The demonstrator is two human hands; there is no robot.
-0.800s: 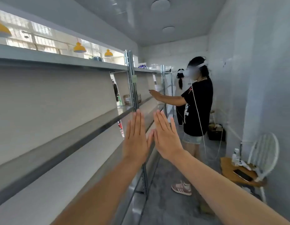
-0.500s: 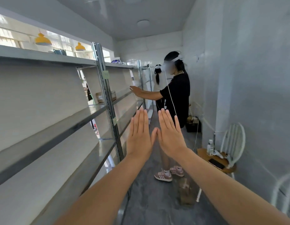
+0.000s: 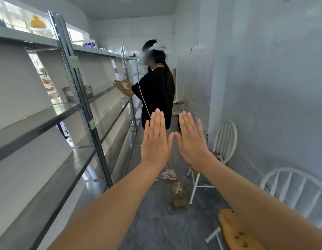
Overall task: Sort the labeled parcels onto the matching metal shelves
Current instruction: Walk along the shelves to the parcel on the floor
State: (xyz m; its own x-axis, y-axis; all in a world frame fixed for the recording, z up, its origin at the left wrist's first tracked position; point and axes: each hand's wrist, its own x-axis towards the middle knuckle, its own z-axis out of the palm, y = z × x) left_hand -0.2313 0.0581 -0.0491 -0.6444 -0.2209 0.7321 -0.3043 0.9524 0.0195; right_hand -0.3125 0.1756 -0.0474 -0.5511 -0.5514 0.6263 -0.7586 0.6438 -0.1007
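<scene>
My left hand (image 3: 155,139) and my right hand (image 3: 191,141) are held up in front of me, fingers straight, backs toward me, thumbs nearly touching, holding nothing. Metal shelves (image 3: 48,120) run along the left wall, with green labels (image 3: 74,61) stuck on the upright post. Two brown parcels (image 3: 179,196) lie on the grey floor below my hands, next to a chair leg. Another brown parcel (image 3: 68,92) sits on a middle shelf beyond the post, and a second one (image 3: 89,91) lies just past it.
A person in a black shirt (image 3: 156,94) stands in the aisle ahead, hands raised toward the shelves. White chairs with wooden seats (image 3: 223,141) (image 3: 290,195) line the right wall. The aisle between shelves and chairs is narrow.
The view has swung right, from the shelves toward the aisle. My two hands stay raised and flat, now in front of the aisle and the person rather than the shelf post.
</scene>
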